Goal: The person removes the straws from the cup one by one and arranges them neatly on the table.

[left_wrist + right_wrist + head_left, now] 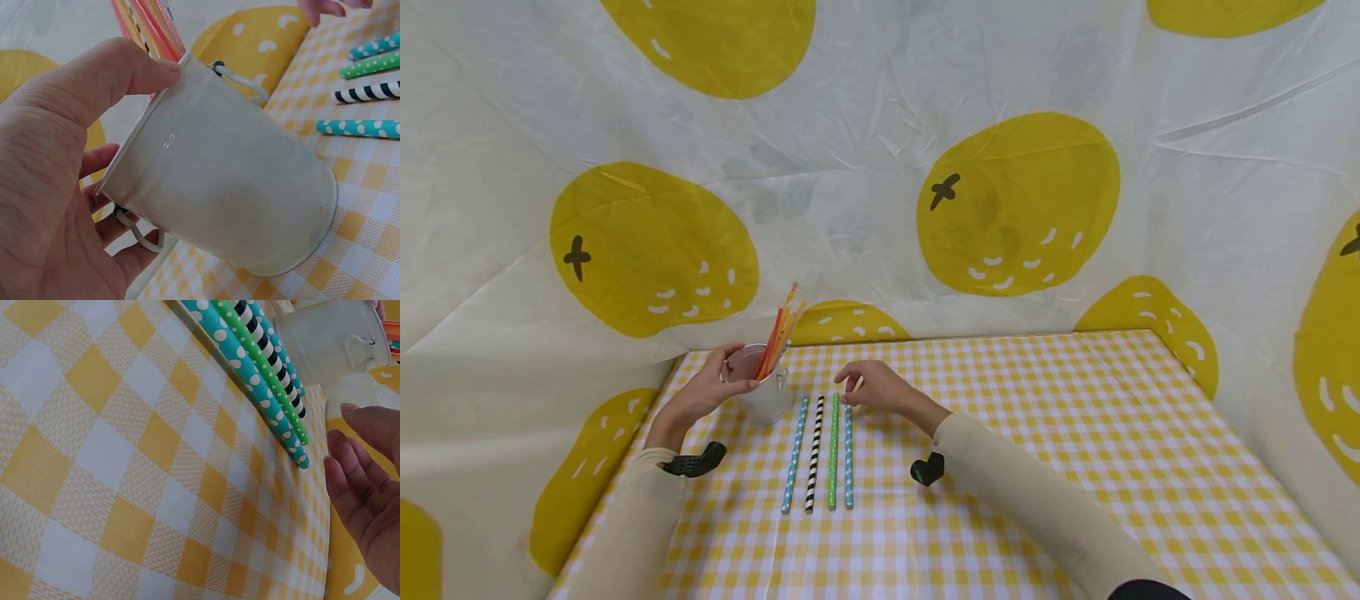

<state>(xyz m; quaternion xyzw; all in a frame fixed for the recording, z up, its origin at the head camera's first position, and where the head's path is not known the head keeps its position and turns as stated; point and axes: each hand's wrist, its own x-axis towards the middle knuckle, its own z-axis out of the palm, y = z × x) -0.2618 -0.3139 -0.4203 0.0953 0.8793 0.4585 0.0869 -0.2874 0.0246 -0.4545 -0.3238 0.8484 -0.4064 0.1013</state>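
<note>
My left hand [702,393] grips the rim of a white metal bucket [225,169], thumb over the edge on one side and fingers by a small side handle [140,234]. Orange, red and other patterned straws [772,343] lean out of its mouth. Beside the bucket lie paper straws in a row: a teal dotted one [795,454], a black-and-white striped one [815,454], a green dotted one [833,450] and another teal dotted one [848,458]. Close to the far ends of the right-hand straws, my right hand [880,386] hovers with loosely bent fingers and nothing between them.
A yellow-and-white checked cloth [1037,433] covers the table. Behind and to the left hangs a pale curtain [850,225] printed with large yellow fruit, close to the table's far edge. Dark straps with camera mounts sit on both wrists.
</note>
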